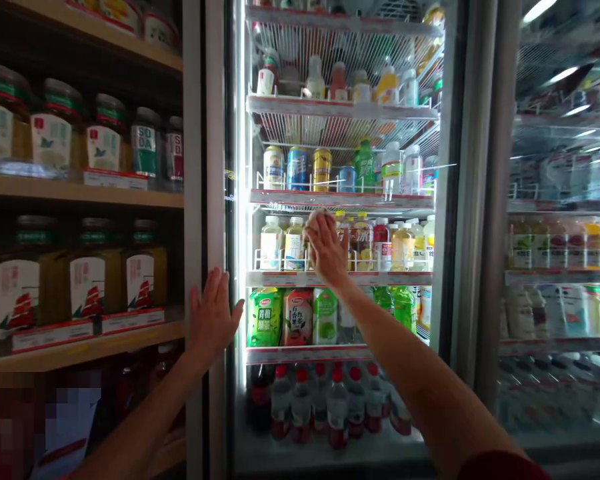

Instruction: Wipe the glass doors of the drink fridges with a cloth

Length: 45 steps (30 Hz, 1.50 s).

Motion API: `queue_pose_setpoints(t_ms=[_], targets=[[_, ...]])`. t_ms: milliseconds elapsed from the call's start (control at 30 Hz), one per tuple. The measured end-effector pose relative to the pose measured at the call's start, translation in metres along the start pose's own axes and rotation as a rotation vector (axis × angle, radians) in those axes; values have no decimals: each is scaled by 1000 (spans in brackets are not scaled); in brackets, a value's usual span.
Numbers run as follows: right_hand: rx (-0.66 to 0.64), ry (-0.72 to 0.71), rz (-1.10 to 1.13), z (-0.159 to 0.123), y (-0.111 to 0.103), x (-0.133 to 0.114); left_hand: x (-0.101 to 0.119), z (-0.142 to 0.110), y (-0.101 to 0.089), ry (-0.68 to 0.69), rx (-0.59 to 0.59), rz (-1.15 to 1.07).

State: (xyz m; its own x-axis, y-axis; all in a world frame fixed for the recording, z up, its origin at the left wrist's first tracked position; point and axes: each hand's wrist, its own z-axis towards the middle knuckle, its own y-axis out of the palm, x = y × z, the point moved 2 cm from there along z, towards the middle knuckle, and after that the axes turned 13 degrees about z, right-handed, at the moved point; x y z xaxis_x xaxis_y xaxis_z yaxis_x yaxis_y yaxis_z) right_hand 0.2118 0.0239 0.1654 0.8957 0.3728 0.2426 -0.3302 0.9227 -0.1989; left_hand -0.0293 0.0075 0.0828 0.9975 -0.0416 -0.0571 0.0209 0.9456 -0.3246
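Observation:
My left hand (pixel 213 313) lies flat and open, fingers spread, against the grey frame (pixel 215 167) at the left edge of a lit drinks fridge (pixel 343 107). My right hand (pixel 325 250) reaches out at the height of the third shelf (pixel 390 277), in front of a row of pale juice bottles (pixel 271 241). Its fingers are curled round a pale beige thing (pixel 317 216) that sticks out above them. I cannot tell whether this is a cloth or a bottle top.
Green and pink cartons (pixel 295 317) stand one shelf below, red-capped bottles (pixel 337 407) at the bottom, cans (pixel 297 168) above. Wooden shelves (pixel 80 190) with labelled jars are on the left. A second fridge with a reflecting glass door (pixel 560 233) is on the right.

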Motion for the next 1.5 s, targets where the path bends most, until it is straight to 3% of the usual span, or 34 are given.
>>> queue_pose_setpoints(t_ms=[33, 133, 167, 233, 333, 400, 533, 567, 600, 733, 800, 967, 1033, 1167, 1233, 1300, 1400, 1433, 1500], targets=[[-24, -49, -12, -7, -6, 9, 7, 4, 1, 15, 9, -11], [-227, -374, -24, -33, -21, 31, 31, 19, 1, 66, 39, -58], [-258, -403, -35, -38, -27, 43, 38, 24, 1, 79, 47, -74], [-154, -217, -80, -38, -44, 76, 52, 34, -2, 102, 58, -98], [197, 241, -132, -40, -68, 124, 71, 45, -5, 127, 68, -107], [248, 285, -134, -56, -74, 132, 85, 46, -6, 151, 77, -107], [-133, -179, -92, -100, -73, 114, 118, 35, -3, 258, 91, -121], [-185, -229, -93, -104, -76, 116, 126, 30, -2, 290, 89, -127], [-177, -194, -108, -104, -82, 123, 134, 26, -1, 317, 84, -134], [147, 319, -224, -103, -108, 177, 163, 4, 3, 348, 77, -161], [140, 355, -228, -136, -107, 185, 175, -15, 6, 362, 64, -177], [-26, 279, -194, -283, -91, 143, 202, -75, 16, 451, 0, -229], [-49, 276, -179, -303, -92, 135, 208, -87, 18, 468, -20, -248], [47, 377, -161, -251, -92, 147, 207, -88, 19, 423, -23, -231], [88, 388, -154, -229, -82, 140, 200, -91, 21, 409, -18, -213], [-47, 241, -91, -230, -66, 115, 191, -100, 24, 410, -14, -197], [-313, -142, 15, -249, -49, 70, 172, -118, 28, 412, -52, -175], [-354, -209, 32, -249, -48, 62, 165, -122, 29, 402, -74, -167], [-337, -168, 30, -231, -49, 58, 150, -125, 31, 362, -110, -148]])
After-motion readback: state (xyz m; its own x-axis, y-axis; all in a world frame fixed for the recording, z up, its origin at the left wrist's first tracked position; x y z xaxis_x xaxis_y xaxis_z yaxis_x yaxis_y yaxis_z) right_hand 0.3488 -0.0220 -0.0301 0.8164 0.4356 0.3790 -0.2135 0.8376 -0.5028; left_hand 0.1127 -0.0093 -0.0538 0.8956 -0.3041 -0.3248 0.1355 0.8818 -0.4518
